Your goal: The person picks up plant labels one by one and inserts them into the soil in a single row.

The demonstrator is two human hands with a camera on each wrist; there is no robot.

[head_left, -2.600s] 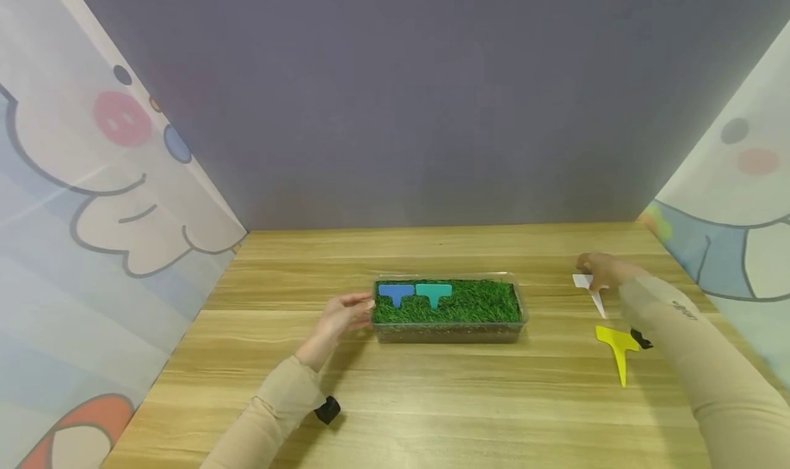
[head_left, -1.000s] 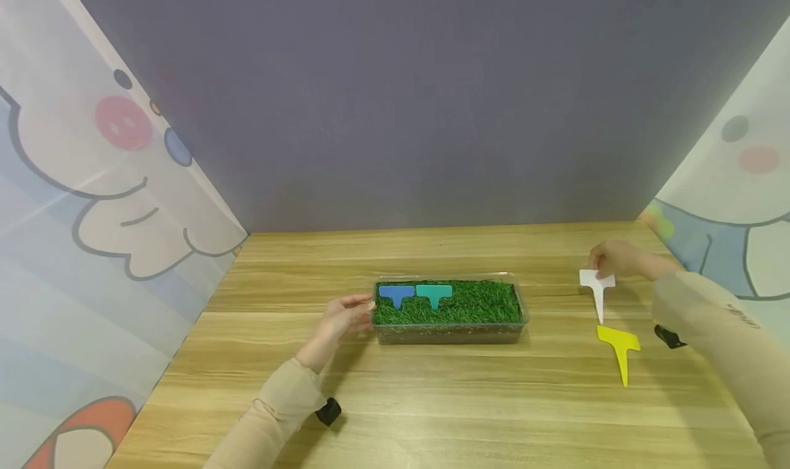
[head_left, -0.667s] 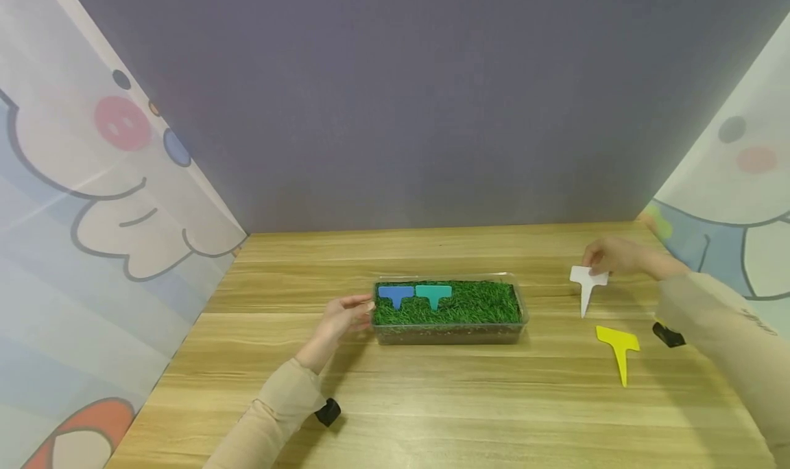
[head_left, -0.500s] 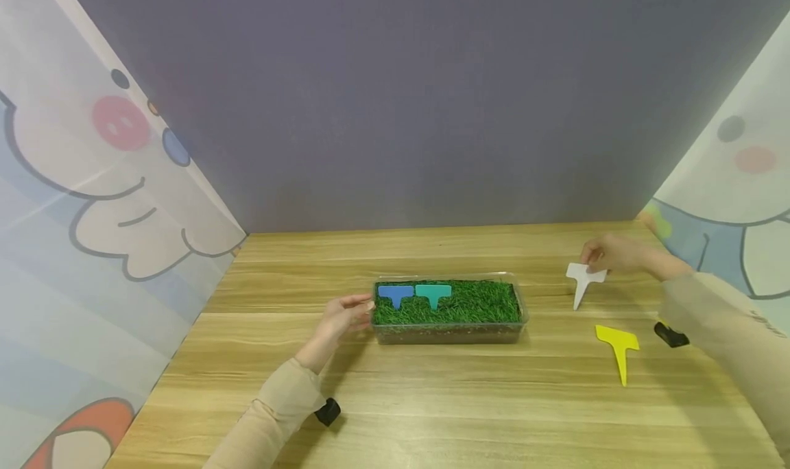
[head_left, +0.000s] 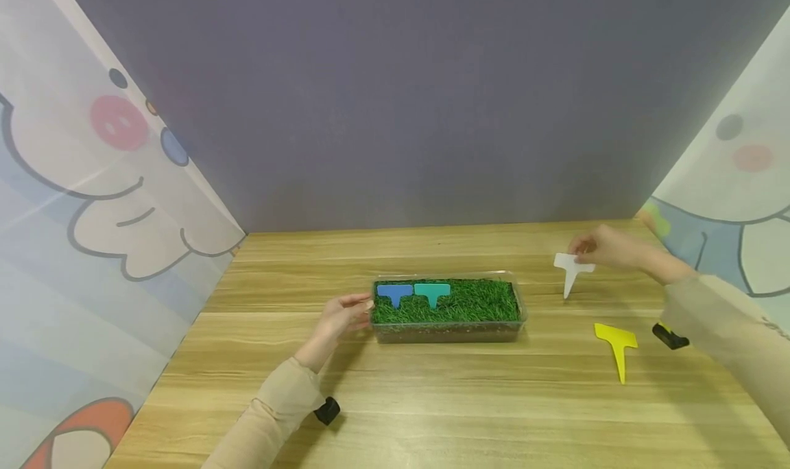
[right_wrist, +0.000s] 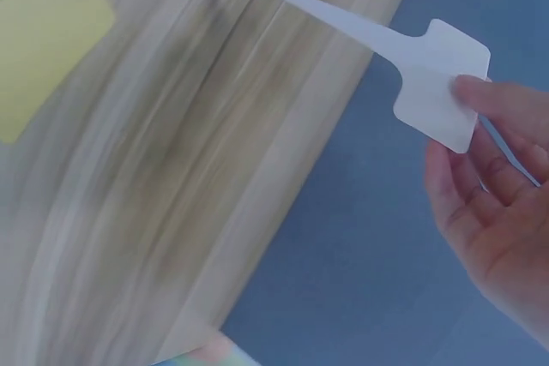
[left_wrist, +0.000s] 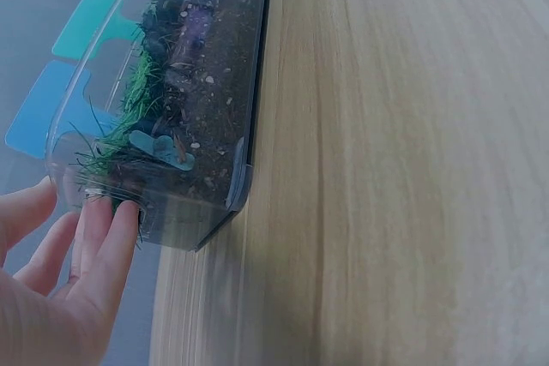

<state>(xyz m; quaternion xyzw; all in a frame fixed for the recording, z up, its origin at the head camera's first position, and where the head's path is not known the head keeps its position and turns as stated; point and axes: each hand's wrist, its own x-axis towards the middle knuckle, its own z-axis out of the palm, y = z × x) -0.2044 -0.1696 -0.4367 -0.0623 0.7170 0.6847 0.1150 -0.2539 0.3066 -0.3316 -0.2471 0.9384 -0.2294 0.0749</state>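
My right hand (head_left: 607,246) pinches a white T-shaped plant label (head_left: 569,270) by its wide head, thumb on one face. The label is off the table, its pointed stem hanging down in the head view; the right wrist view shows the whole white label (right_wrist: 437,75). My left hand (left_wrist: 73,289) touches the left end of a clear plastic planter box (head_left: 447,333) with nearly straight fingers, the thumb by its rim. Inside are soil and green grass (head_left: 484,301). A blue label (head_left: 395,291) and a teal label (head_left: 432,290) stand upright at the grass's left.
A yellow T-shaped label (head_left: 617,339) lies on the wooden table (head_left: 444,407), right of the box. Black devices (head_left: 328,411) sit at both wrists; a small yellow patch shows beside the right one. A grey wall (head_left: 432,112) rises behind, with cartoon-printed panels at both sides.
My right hand has taken hold of the white label, lifted it and carried it left, towards the box. My left hand stays at the box's left end.
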